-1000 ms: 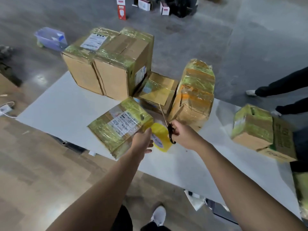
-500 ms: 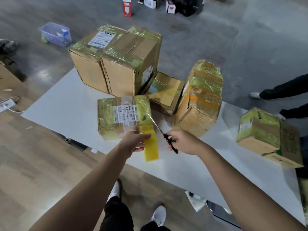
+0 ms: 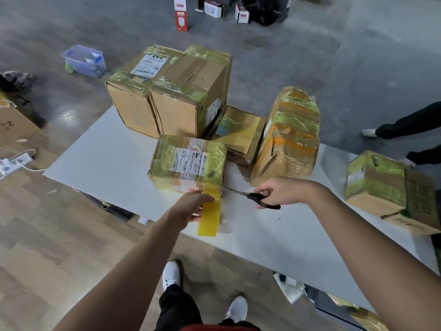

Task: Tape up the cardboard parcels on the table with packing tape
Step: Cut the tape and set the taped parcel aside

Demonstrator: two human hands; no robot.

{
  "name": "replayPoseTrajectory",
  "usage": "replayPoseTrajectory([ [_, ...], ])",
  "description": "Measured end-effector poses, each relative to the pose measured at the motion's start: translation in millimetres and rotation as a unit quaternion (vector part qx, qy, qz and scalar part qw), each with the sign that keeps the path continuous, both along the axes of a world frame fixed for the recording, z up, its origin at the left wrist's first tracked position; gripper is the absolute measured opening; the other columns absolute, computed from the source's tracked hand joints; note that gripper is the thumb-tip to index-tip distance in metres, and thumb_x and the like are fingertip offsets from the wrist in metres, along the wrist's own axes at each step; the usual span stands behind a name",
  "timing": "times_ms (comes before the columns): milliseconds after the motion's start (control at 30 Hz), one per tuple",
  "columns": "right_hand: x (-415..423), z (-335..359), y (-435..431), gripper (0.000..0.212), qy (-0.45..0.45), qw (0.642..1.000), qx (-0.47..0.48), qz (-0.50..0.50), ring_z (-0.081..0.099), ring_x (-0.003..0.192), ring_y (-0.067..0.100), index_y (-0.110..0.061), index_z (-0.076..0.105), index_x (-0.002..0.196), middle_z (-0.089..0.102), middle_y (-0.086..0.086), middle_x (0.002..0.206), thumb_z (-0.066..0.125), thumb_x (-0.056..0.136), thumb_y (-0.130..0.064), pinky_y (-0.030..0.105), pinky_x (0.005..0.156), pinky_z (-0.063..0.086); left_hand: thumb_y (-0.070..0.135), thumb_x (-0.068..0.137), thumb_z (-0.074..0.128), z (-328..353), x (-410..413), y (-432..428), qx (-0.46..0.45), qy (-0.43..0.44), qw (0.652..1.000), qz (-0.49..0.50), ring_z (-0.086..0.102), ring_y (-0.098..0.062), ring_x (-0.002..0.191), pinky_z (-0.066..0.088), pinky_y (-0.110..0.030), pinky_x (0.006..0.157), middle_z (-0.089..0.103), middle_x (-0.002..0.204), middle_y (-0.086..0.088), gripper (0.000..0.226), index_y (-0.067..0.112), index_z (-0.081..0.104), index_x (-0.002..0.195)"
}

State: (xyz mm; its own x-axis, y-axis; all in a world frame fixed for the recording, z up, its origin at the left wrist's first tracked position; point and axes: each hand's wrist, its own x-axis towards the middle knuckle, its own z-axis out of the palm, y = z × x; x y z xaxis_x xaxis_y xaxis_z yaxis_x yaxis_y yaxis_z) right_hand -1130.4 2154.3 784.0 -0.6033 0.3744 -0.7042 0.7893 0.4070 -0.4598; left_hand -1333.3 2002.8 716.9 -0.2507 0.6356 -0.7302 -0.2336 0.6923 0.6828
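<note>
On the white worktop (image 3: 107, 151) directly in front of me lies a small cardboard parcel (image 3: 186, 161), flat on its broad side, wrapped in shiny yellowish tape, with a white shipping label on top. My left grip (image 3: 188, 209) is curled round a roll of yellow packing tape (image 3: 210, 218), held on edge just beside the parcel's near side. A short strip of tape runs from the roll up to the parcel's near edge. My right grip (image 3: 284, 189) holds black-handled scissors (image 3: 260, 199), fingers through the loops. The blades point left, and their tips reach the strip where it meets the parcel. How far the blades are parted I cannot tell.

Behind the parcel two tall boxes (image 3: 167, 103) stand side by side, touching, their top edges taped. To their right lies a flat brown parcel (image 3: 241, 130), and next to that a bulky parcel (image 3: 291, 137) bound in yellow and orange tape, tilted. Well apart, at the right end of the worktop, two more boxes (image 3: 381, 182) sit against each other.

On the grey floor beyond the worktop stand a clear plastic tub (image 3: 83, 60) and a red and white carton (image 3: 180, 13). A white power strip (image 3: 14, 161) lies on the wooden floor to the left. My white shoes (image 3: 171, 273) show below, and another person's dark trouser legs (image 3: 405, 123) at the right edge
</note>
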Motion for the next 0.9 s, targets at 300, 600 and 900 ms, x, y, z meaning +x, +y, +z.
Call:
replayPoseTrajectory([
  [300,-0.1,-4.9,-2.8,0.015,-0.050,0.997,-0.050,-0.040,0.051,0.074,0.011,-0.031,0.072,0.092,0.062,-0.007,0.083,0.060,0.089,-0.037,0.026,0.063,0.034,0.012,0.094,0.057,-0.4,-4.0,2.1,0.001,-0.024,1.000,-0.009,0.059,-0.018,0.071,0.047,-0.026,0.063,0.062,0.084,-0.005,0.005,0.015,0.061,0.096],
  [600,1.4,-15.7,7.0,0.025,-0.047,0.988,-0.110,-0.095,0.050,0.072,0.011,-0.019,0.072,0.107,0.062,-0.005,0.082,0.064,0.091,-0.037,0.022,0.059,0.032,0.014,0.094,0.057,-5.5,-13.8,5.7,0.000,-0.038,0.999,-0.017,0.057,-0.018,0.075,0.044,-0.025,0.063,0.061,0.084,-0.004,0.004,0.014,0.060,0.094],
  [900,-3.1,-26.2,9.1,0.023,-0.028,0.980,-0.164,-0.111,0.049,0.070,0.011,-0.016,0.070,0.108,0.061,-0.003,0.081,0.063,0.095,-0.034,0.021,0.058,0.033,0.015,0.092,0.057,-15.0,-20.7,4.7,-0.003,-0.041,0.999,-0.035,0.058,-0.021,0.084,0.046,-0.027,0.066,0.062,0.094,-0.007,0.012,0.016,0.063,0.102],
])
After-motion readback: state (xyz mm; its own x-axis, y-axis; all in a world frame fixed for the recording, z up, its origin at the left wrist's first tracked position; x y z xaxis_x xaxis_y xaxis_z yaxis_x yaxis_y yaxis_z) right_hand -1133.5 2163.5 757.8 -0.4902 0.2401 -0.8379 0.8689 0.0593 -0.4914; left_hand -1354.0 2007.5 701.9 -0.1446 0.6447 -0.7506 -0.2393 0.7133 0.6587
